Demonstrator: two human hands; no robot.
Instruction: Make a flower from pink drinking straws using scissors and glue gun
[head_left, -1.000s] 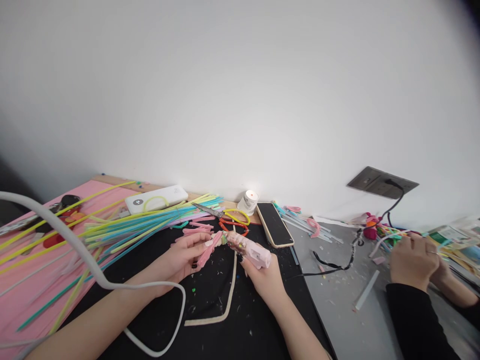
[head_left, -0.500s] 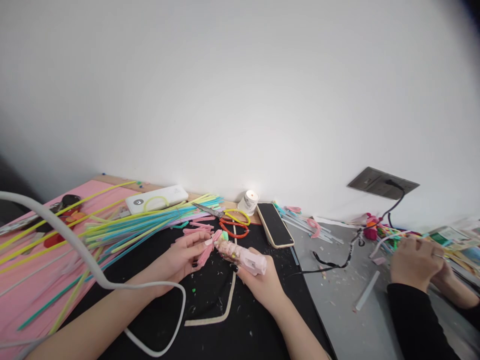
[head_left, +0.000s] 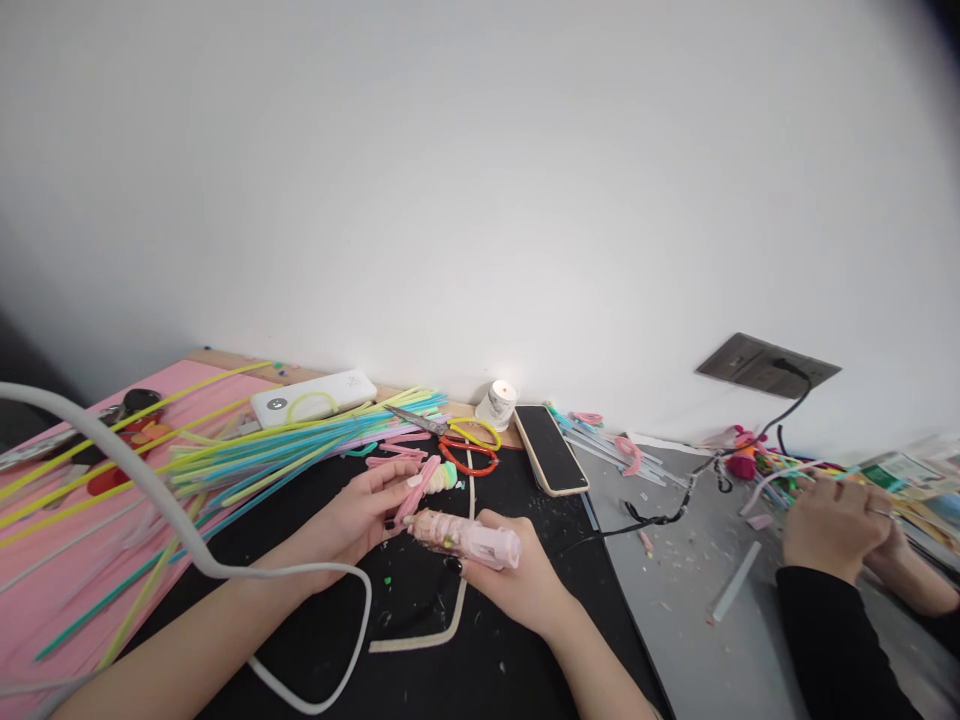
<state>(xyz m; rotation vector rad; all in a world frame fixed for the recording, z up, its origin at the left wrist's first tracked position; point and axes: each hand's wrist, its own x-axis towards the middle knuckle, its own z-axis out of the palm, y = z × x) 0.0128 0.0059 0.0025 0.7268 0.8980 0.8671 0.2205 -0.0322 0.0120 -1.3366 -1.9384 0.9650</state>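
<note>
The pink fuzzy bundle (head_left: 417,490), with its green-and-cream end (head_left: 444,478), is held above the black mat (head_left: 442,685) by the left hand (head_left: 354,518), pinched between thumb and fingers that are nearly closed on it. The pale pink tool (head_left: 469,539), apparently a glue gun, is grasped by the right hand (head_left: 529,580), with the fingers curled around its body. Its tip is aimed at the bundle's lower part; whether contact is made cannot be told. The bundle is best pinched firmly without being crushed, with the tip steadied and fingertips placed clear of it. Beyond, the scissors (head_left: 471,448) are seen near the phone (head_left: 553,452).
</note>
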